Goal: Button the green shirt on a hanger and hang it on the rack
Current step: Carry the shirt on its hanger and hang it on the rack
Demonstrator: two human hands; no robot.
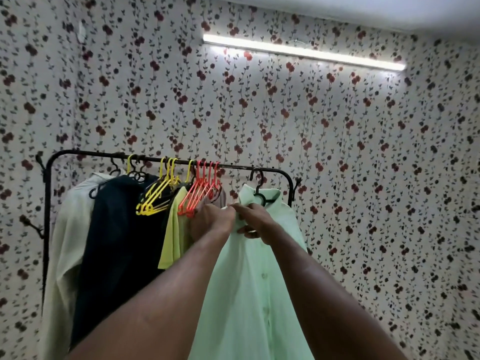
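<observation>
Green shirt [254, 294] is hanging on a black hanger [259, 196], whose hook is sitting over the rack [104, 153] bar at its far right end, well apart from the crowd of clothes on the left. We are reaching up with both arms and working just under the collar. Our left hand [214, 220] is curling its fingers around the left front edge of the shirt. Our right hand [257, 220] is pinching the right front edge between thumb and fingers, and the two hands are nearly touching. We are judging this to be the buttoning step, at the topmost button, since the hanger is on the bar. Two buttons are showing lower down the front, but we cannot tell whether they are fastened.

The next move is calling for lining the two edges up and pushing the small button through its hole. The thin fabric is likely to slip and the hanger to swing as we are pulling. To the left, yellow hangers [155, 196] and red hangers [200, 193] are hanging bare beside a dark garment [117, 242].
</observation>
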